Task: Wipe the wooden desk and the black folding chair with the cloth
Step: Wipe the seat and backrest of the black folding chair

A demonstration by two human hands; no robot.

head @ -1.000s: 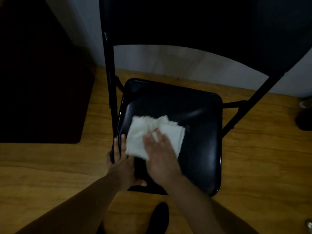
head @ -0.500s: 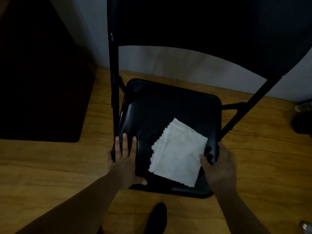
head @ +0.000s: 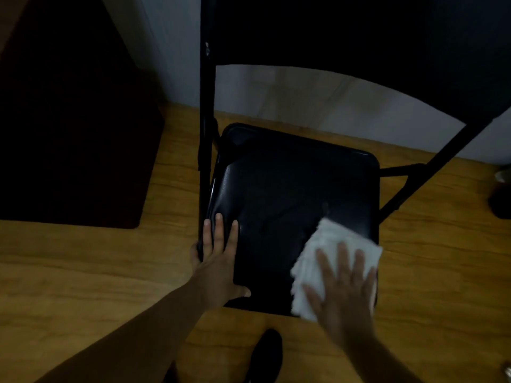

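Observation:
The black folding chair's seat (head: 290, 194) fills the middle of the view, and its dark backrest (head: 359, 37) spans the top. A white cloth (head: 326, 239) lies bunched on the seat's front right corner. My right hand (head: 343, 294) presses flat on the cloth with fingers spread and covers its near part. My left hand (head: 218, 261) rests on the seat's front left corner. Its fingers lie on the seat, its thumb runs along the front edge, and it holds the chair. No desk is in view.
The chair stands on a wooden floor (head: 83, 272) close to a pale wall (head: 304, 98). A dark mat (head: 69, 134) lies to the left. A dark object (head: 502, 200) sits at the right edge. My black shoe (head: 266, 352) is below the seat's front.
The cloth went from the seat's front left to its front right corner. My right hand moved from the cloth's edge onto its top. My left hand stayed in place.

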